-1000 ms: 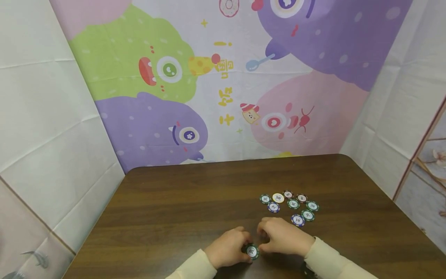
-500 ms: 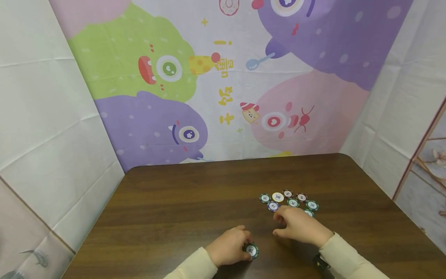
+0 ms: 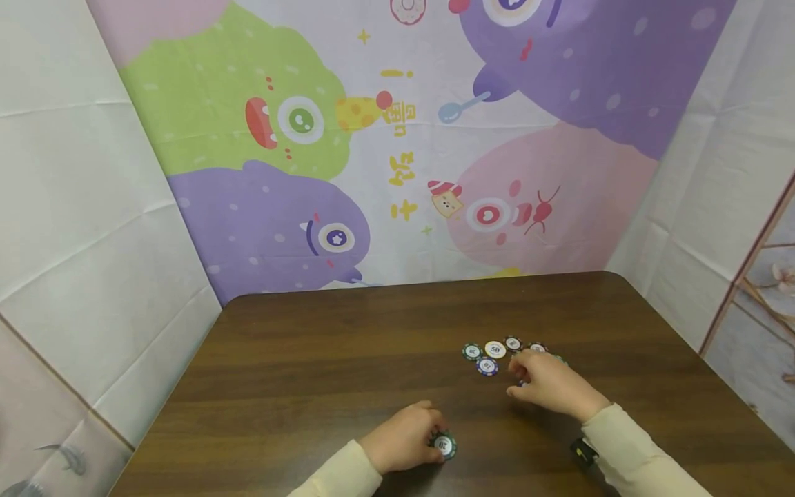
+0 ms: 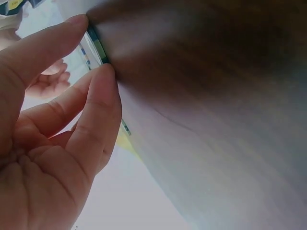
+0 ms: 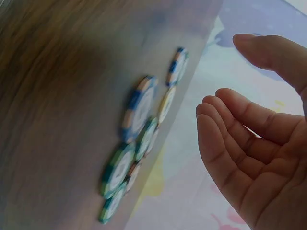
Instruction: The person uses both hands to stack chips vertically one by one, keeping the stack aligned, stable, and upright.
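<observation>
On the near part of the table, my left hand [image 3: 400, 440] pinches a green-edged poker chip [image 3: 444, 446] marked 20 by its edges. In the left wrist view the thumb and a fingertip sit at opposite sides of that chip [image 4: 99, 47], which shows nearly edge-on. My right hand [image 3: 553, 384] is over the right part of a group of poker chips, hiding some of them from the head view. Nothing is between its thumb and loosely bent fingers [image 5: 211, 139]. From the right wrist, a blue-edged chip [image 5: 140, 110] and a green-edged chip [image 5: 117, 170] appear close by.
Left of the right hand lie a yellow-edged chip [image 3: 495, 349] marked 50, a blue-edged chip [image 3: 487, 366] and a green-edged chip [image 3: 472, 352]. A dark-edged chip [image 3: 513, 343] is behind them. The brown table [image 3: 323, 359] ends at a cartoon-printed cloth [image 3: 397, 255].
My right hand has moved away from the left hand, right and farther over the table, to the chip group. The left hand keeps its pinch on the green-edged chip, nearly in place.
</observation>
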The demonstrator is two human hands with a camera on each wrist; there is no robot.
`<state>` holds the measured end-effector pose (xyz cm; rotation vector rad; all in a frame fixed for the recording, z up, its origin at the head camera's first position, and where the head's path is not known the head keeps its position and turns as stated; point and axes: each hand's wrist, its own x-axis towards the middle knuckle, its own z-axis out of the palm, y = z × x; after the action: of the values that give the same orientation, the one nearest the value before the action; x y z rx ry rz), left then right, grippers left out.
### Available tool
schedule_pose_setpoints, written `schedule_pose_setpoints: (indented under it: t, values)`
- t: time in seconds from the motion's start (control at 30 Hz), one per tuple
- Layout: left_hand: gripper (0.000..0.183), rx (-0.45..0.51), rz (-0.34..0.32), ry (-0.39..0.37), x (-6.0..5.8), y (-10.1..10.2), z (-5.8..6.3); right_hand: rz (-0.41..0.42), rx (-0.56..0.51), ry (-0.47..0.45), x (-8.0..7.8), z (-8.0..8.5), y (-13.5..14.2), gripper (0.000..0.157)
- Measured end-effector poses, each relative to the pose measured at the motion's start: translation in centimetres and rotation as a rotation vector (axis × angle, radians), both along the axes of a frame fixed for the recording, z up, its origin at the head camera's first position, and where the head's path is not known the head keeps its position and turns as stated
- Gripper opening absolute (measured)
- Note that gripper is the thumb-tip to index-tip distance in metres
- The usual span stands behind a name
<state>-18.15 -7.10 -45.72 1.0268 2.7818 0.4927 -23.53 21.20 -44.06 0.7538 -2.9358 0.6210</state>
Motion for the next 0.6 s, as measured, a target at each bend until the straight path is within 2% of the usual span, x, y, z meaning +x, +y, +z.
schedule_pose_setpoints:
  t: [0.2,0.43,0.6]
  values:
    - [0.026,0.015,0.024,-0.057,0.0,-0.2,0.2,-0.02,0.03,-0.03,-0.6,-0.5,0.7,0.029]
    - [0.025,0.013,0.018,-0.055,-0.1,-0.2,0.2,-0.014,0.09,-0.062,-1.1,-0.7,1.1,0.016]
    - [0.024,0.025,0.017,-0.058,-0.1,-0.3,0.1,-0.005,0.144,-0.097,-1.1,-0.6,1.0,0.021]
